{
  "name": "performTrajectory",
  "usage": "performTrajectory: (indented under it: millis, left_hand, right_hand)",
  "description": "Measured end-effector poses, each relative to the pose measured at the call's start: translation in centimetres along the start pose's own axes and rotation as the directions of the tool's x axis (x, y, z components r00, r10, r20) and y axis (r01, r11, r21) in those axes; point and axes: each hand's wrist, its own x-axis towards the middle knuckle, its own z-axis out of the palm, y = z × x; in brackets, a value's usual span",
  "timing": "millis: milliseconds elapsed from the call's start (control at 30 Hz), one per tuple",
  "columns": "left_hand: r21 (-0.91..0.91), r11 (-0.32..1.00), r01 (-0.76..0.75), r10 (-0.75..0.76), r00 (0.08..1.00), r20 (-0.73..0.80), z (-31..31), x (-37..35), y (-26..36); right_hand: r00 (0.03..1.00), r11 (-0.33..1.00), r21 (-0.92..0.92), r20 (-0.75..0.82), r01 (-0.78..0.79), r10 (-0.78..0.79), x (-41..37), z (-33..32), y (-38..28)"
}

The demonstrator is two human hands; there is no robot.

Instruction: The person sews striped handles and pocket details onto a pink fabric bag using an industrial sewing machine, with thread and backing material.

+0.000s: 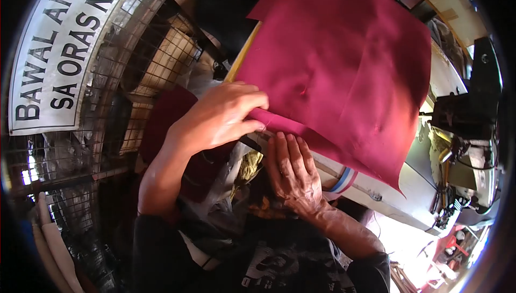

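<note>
A large sheet of dark red fabric point(344, 73) is spread over a table, and its near edge is folded over in a narrow strip. My left hand point(223, 116) pinches the left end of that folded edge between thumb and fingers. Beside it, my right hand point(294, 172) lies with its fingers stretched out, the fingertips at the fabric's near edge. Nothing shows in the grip of my right hand.
A dark sewing machine point(462, 110) stands at the right on the pale tabletop point(408, 201). Wire mesh point(161, 56) and a lettered sign point(59, 51) are at the left. A clear plastic bag point(228, 180) hangs below the table's near edge.
</note>
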Motion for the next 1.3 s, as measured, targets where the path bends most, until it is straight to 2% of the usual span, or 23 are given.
performTrajectory:
  millis: [67,100,267,433,567,767,900,1133,1300]
  left_hand:
    - [0.03,0.999,-0.02,0.025,0.988,-0.153,-0.9,-2.0,-1.5]
    - [0.009,0.998,0.07,-0.066,0.977,-0.204,-0.8,-3.2,-1.8]
    - [-0.14,0.987,0.076,-0.133,0.881,-0.455,2.1,-5.6,-2.5]
    - [-0.011,1.0,0.012,-0.016,0.817,-0.576,3.8,-6.4,-3.9]
    - [-0.05,0.998,0.028,-0.053,0.781,-0.622,4.3,-6.7,-4.2]
    - [-0.073,0.997,-0.034,-0.019,0.783,-0.621,4.6,-6.9,-4.8]
    - [-0.18,0.982,-0.048,-0.076,0.781,-0.619,5.0,-6.5,-4.4]
    - [-0.155,0.986,-0.061,-0.051,0.776,-0.628,5.8,-7.1,-5.3]
    - [-0.195,0.98,-0.045,-0.092,0.764,-0.639,6.1,-6.7,-5.5]
  right_hand:
    - [1.0,1.0,-0.017,-0.014,0.021,-0.021,0.0,0.0,0.0]
    - [0.999,0.997,-0.071,-0.02,0.038,-0.04,-0.2,0.4,0.1]
    - [1.0,0.993,-0.118,0.003,0.02,-0.02,-0.4,1.2,-0.7]
    - [0.998,0.98,-0.195,-0.031,0.049,-0.056,-0.9,2.4,-0.7]
    - [0.995,0.971,-0.229,-0.054,0.073,-0.088,-1.0,2.9,-0.5]
    - [0.991,0.961,-0.265,-0.079,0.085,-0.109,-1.3,3.3,-0.5]
    - [0.989,0.953,-0.291,-0.093,0.086,-0.117,-1.4,3.5,-0.5]
    - [0.988,0.955,-0.281,-0.09,0.094,-0.124,-2.0,4.2,-0.8]
    - [0.987,0.94,-0.326,-0.081,0.104,-0.137,-2.2,4.4,-0.7]
